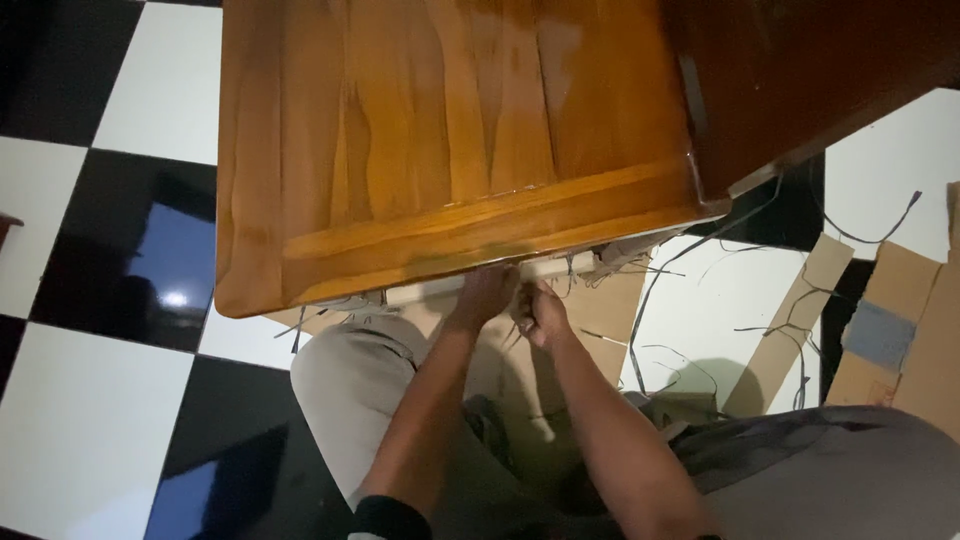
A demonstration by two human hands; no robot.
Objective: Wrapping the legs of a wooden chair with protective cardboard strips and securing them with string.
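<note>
Landmark: wooden table (440,140), glossy orange-brown top, seen from above.
Left hand (483,293): reaching under the table's near edge, fingers curling around a pale strip (520,272) that is running along just below that edge; the grip looks closed on it, though the fingertips are hidden.
Right hand (543,313): just beside the left, below the same edge, fist closing around thin dark strands (690,270); grip narrow.
Pale strip: sitting tight against the underside of the table's near edge.
Doing it well: my judgement is that keeping both wrists low and pulling along the edge, not outward, is steadying the work.
Edges: the table's rim is overhanging the knuckles, so headroom is slight.
Open room: the checkered floor (120,400) left of the table is lying free; to the right, cardboard pieces (900,330) and loose strands are crowding the floor.
</note>
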